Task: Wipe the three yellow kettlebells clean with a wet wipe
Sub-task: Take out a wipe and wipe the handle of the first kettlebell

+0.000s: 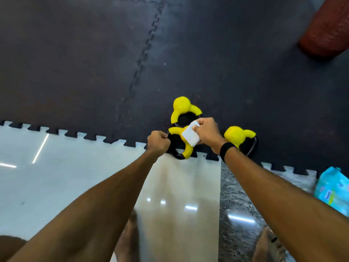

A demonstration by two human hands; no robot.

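At the notched edge of the black floor mat (pixel 94 63) lie the three yellow kettlebells, and all places below are given relative to the nearest kettlebell (pixel 186 148), which rests on its side half over that edge. My left grip (pixel 158 142) is clenched into a fist at the left side of the nearest kettlebell; it appears to be closed on the black handle ring, but the fingers cover the contact and I cannot confirm it. My right grip (pixel 206 131) is closed on a folded white wet wipe (pixel 190 136), pressed against the yellow upper part of the nearest kettlebell. The wipe and hand hide most of that body. The far kettlebell (pixel 182 105) lies just beyond it, touching or almost touching; the joint is hidden. The right kettlebell (pixel 235 135) lies to its right, partly covered by my right wrist and its black wristband (pixel 226 150). A blue wipes pack (pixel 334 190) sits well to the right, blurred and cut off by the frame edge. A red cylinder (pixel 326 29) far beyond is also cut off.
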